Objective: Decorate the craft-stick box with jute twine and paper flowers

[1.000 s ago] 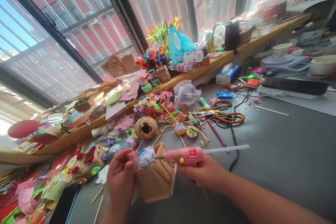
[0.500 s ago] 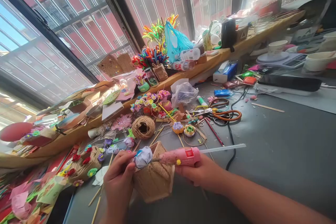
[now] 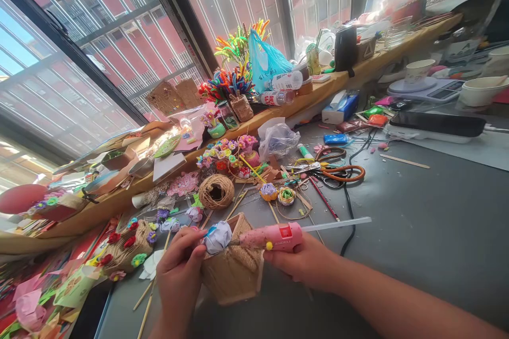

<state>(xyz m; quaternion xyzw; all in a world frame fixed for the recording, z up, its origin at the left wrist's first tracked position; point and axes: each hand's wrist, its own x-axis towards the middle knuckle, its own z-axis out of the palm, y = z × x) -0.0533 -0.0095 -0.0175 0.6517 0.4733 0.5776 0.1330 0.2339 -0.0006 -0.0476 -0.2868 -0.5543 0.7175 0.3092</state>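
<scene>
Between the fingers of my left hand point(image 3: 183, 262) is a pale white-and-blue paper flower point(image 3: 218, 237). My right hand point(image 3: 308, 262) is wrapped round the grip of a pink hot glue gun point(image 3: 274, 237), with a clear glue stick point(image 3: 338, 224) poking out of its back. The gun's nozzle points left and meets the flower's right side; whether glue is coming out is too small to tell. Just below and behind them stands a brown twine-trimmed box point(image 3: 233, 280), its upper edge partly hidden by the flower and gun.
A twine roll point(image 3: 217, 192), two paper flowers point(image 3: 286, 196), scissors point(image 3: 342, 172) and a pencil point(image 3: 324, 198) lie beyond my hands. A black cord point(image 3: 350, 212) runs down the table at right. At left sits a flower-decorated twine box point(image 3: 129, 246); a wooden ledge point(image 3: 254, 124) crosses behind.
Almost everything holds its place. The whole view has shifted very slightly, and the glue gun's nozzle stays against the paper flower.
</scene>
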